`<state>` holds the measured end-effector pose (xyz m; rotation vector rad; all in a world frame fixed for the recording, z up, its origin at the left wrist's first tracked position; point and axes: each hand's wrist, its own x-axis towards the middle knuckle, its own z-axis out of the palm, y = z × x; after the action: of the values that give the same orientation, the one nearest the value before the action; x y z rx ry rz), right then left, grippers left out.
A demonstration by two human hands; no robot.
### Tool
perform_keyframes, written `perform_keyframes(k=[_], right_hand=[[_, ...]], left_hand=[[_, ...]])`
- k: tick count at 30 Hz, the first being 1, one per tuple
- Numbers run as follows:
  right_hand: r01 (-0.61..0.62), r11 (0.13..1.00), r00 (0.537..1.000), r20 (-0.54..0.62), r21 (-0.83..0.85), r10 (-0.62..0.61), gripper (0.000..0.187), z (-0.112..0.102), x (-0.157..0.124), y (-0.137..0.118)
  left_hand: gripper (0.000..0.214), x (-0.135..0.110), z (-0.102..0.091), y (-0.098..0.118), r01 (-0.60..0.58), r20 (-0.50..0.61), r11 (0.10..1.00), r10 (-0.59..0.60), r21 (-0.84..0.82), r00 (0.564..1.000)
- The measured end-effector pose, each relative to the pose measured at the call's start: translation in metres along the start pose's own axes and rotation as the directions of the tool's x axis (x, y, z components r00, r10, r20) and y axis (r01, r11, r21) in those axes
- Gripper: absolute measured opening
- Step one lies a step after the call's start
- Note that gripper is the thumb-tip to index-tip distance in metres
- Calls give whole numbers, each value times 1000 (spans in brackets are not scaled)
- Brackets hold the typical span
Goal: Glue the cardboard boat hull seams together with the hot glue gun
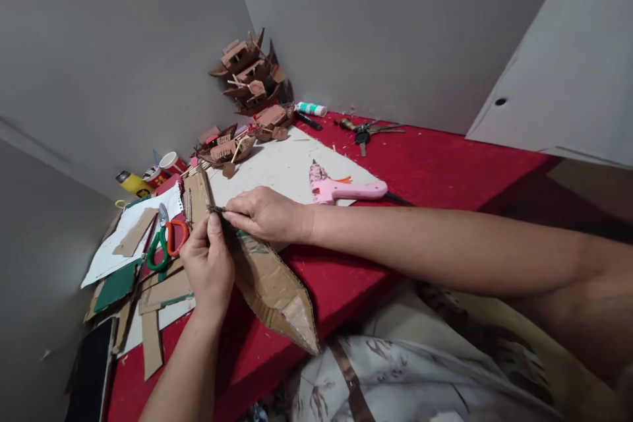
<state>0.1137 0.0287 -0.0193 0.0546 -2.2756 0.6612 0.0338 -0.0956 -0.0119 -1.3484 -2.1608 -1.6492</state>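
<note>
A cardboard boat hull (271, 283) with a pointed near end slants over the front edge of the red table. My left hand (210, 264) is closed at its far end, thumb on top. From the right, my right hand (267, 214) pinches at the same end, its fingertips close to the left thumb. Between the fingertips shows a small dark bit that I cannot make out. Beyond my right hand lies a pink glue gun (346, 191) on its side. Scissors (168, 237) with green and orange handles lie left of my left hand.
Finished cardboard boats (247, 72) are stacked in the back corner, with more boats (227, 148) in front. Cardboard strips (152, 343) and paper (106, 250) cover the left side. Cups (172, 161), a yellow bottle (133, 182), keys (363, 138) and a white-and-teal tube (311, 109) stand or lie farther back.
</note>
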Motion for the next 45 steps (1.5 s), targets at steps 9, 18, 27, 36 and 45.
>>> perform_keyframes(k=[9,18,27,36,45], right_hand=[[-24,997,998,48,-71,27,27,2,2,-4],[-108,994,989,103,-12,109,27,-3,1,-6],[-250,828,965,58,502,257,22,-7,6,-2],[-375,493,895,168,785,414,37,-9,7,-6],[-314,577,930,123,754,346,39,-22,14,-6]], left_hand=[[29,-1,1,3,-95,-16,994,96,63,995],[28,4,1,-15,125,85,976,-112,-178,990],[48,15,-9,-8,502,318,608,-390,-615,864],[60,-8,-7,14,748,693,291,-282,-597,663],[47,-7,-16,18,456,404,543,-220,-705,888]])
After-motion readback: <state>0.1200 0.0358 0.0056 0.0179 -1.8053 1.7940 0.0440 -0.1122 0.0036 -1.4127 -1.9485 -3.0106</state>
